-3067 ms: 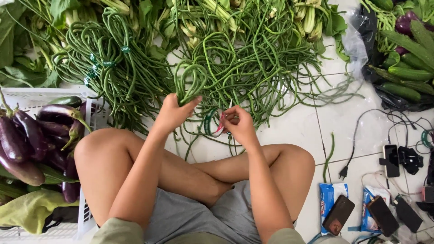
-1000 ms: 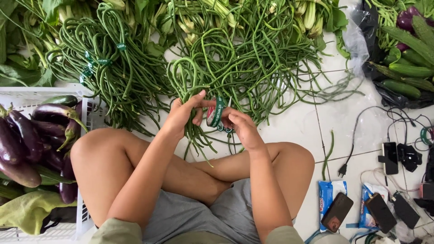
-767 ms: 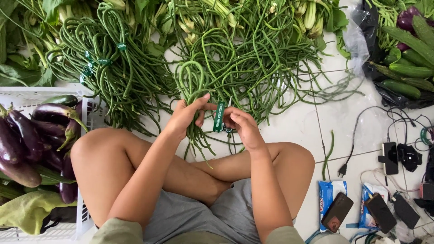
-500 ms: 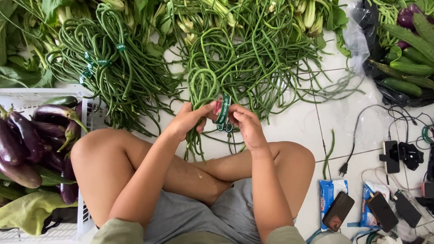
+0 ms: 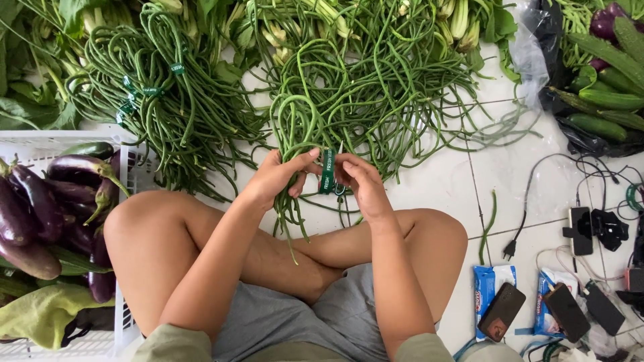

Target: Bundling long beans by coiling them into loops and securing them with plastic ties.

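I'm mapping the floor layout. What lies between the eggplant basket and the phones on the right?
In the head view, the person's crossed legs fill the stretch between the basket and the phones.

Green label band (image 5: 327,171) between hands; two blue-white packets (image 5: 488,298) under dark phones (image 5: 501,312), lower right.

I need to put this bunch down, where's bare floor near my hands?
Bare tile lies right of your right hand, between the loose long beans, a lone bean and your knee. Left of the left hand, tied bean bundles and the eggplant crate crowd the floor.
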